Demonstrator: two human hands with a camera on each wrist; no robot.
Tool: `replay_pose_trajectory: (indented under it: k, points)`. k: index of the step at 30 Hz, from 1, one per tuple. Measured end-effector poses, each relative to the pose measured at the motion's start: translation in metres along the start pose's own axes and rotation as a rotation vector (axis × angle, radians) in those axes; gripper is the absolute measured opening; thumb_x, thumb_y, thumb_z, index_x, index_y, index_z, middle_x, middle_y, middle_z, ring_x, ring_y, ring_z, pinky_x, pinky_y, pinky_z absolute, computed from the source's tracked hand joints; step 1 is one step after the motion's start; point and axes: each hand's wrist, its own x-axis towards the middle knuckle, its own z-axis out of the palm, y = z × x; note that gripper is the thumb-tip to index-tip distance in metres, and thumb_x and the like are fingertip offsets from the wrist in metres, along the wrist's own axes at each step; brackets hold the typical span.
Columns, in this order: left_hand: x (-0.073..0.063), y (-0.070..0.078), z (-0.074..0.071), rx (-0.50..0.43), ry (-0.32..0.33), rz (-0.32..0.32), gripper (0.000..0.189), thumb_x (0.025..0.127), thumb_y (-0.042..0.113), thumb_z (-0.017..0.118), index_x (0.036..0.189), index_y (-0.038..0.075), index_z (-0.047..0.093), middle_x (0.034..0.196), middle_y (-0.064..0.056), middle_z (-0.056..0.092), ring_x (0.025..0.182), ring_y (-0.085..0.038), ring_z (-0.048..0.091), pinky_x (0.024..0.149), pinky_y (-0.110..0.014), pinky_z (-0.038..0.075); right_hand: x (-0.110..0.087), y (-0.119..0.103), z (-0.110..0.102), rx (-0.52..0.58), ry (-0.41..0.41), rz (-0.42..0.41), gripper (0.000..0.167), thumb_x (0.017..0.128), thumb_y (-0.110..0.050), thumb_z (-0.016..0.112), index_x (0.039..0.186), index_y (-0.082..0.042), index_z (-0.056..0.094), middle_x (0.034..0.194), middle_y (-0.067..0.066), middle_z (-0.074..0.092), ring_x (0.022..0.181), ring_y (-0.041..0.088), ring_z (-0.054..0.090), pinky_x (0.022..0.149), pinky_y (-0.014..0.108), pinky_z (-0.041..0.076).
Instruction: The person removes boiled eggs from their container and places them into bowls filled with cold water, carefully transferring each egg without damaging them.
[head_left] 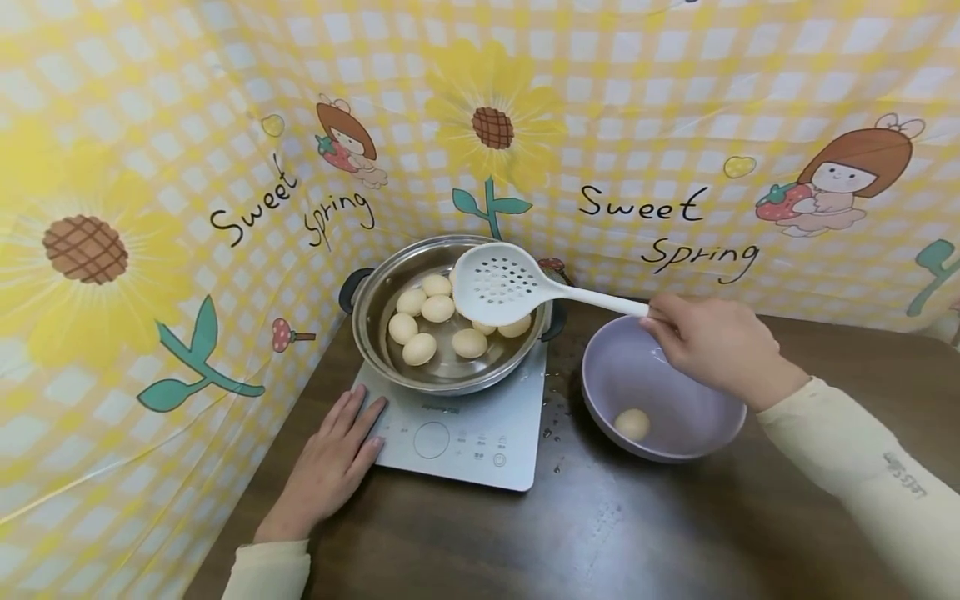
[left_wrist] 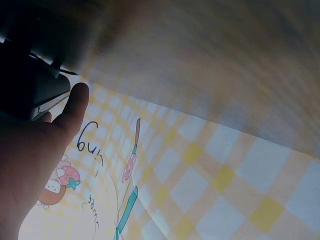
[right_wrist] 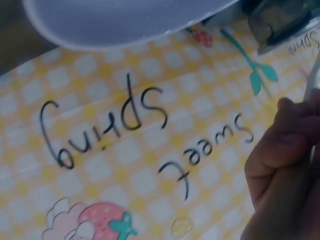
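Head view shows my right hand [head_left: 712, 337] with its fingers curled firmly around the handle of a white skimmer [head_left: 517, 292], whose broad, hole-dotted head hangs over the steel pot [head_left: 450, 388] and carries no egg that I can see. My left hand [head_left: 330, 454] lies with fingers fairly straight and slightly spread, their tips on the left side of the hotplate [head_left: 457, 468], gripping nothing.

One egg [head_left: 632, 425] sits in the purple bowl [head_left: 701, 417], towards the far edge of the desk [head_left: 600, 542]; the rest of the eggs [head_left: 419, 349] are in the pot, nearer the desk's left edge. I judge the work partly done, with the eggs split unevenly; I cannot tell which way they travel.

The eggs are smooth, pale beige ovals. My pot is round, shiny metal with dark side handles; the hotplate is flat, pale and square-cornered. The bowl is deep and glossy, and water drops [head_left: 547, 433] dot the dark desk between it and the hotplate.
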Motion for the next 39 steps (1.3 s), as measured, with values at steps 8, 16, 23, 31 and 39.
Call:
replay_pose_trajectory:
  k: [8, 16, 23, 31, 39]
  points:
    - [0.000, -0.001, 0.000, -0.004, -0.010, -0.011, 0.053, 0.108, 0.037, 0.047, 0.157, 0.017, 0.040, 0.167, -0.011, 0.019, 0.152, -0.033, 0.014, 0.098, -0.071, 0.037, 0.006, -0.013, 0.021, -0.033, 0.104, -0.099, 0.016, 0.093, -0.019, 0.067, 0.086, -0.015, 0.053, 0.053, -0.009, 0.034, 0.041, 0.011, 0.034, 0.036, 0.035, 0.027]
    - [-0.001, -0.002, 0.002, -0.009, -0.024, -0.021, 0.054, 0.108, 0.038, 0.047, 0.157, 0.017, 0.040, 0.167, -0.011, 0.019, 0.152, -0.032, 0.012, 0.100, -0.070, 0.035, 0.010, -0.018, 0.035, -0.047, 0.108, -0.069, 0.018, 0.095, -0.020, 0.065, 0.086, -0.014, 0.052, 0.054, -0.004, 0.037, 0.040, 0.016, 0.038, 0.034, 0.040, 0.032]
    - [0.000, -0.001, 0.001, -0.006, -0.015, -0.020, 0.054, 0.108, 0.037, 0.048, 0.156, 0.015, 0.041, 0.166, -0.013, 0.021, 0.152, -0.032, 0.012, 0.100, -0.070, 0.036, 0.011, -0.021, 0.042, -0.061, 0.142, -0.099, 0.017, 0.095, -0.020, 0.067, 0.088, -0.012, 0.053, 0.055, -0.002, 0.036, 0.039, 0.015, 0.036, 0.033, 0.039, 0.032]
    - [-0.001, -0.001, 0.001, -0.005, -0.025, -0.026, 0.054, 0.108, 0.038, 0.047, 0.157, 0.016, 0.040, 0.167, -0.012, 0.019, 0.153, -0.031, 0.011, 0.100, -0.070, 0.036, 0.012, -0.023, 0.051, -0.101, 0.147, -0.115, 0.019, 0.095, -0.021, 0.066, 0.090, -0.009, 0.052, 0.056, 0.000, 0.034, 0.037, 0.016, 0.034, 0.032, 0.037, 0.029]
    - [-0.001, 0.000, -0.001, -0.005, -0.024, -0.025, 0.054, 0.108, 0.037, 0.047, 0.157, 0.015, 0.040, 0.166, -0.012, 0.019, 0.153, -0.031, 0.010, 0.100, -0.070, 0.036, 0.011, -0.025, 0.055, -0.124, 0.129, -0.128, 0.021, 0.094, -0.021, 0.067, 0.089, -0.008, 0.051, 0.057, 0.002, 0.037, 0.039, 0.018, 0.037, 0.032, 0.035, 0.028]
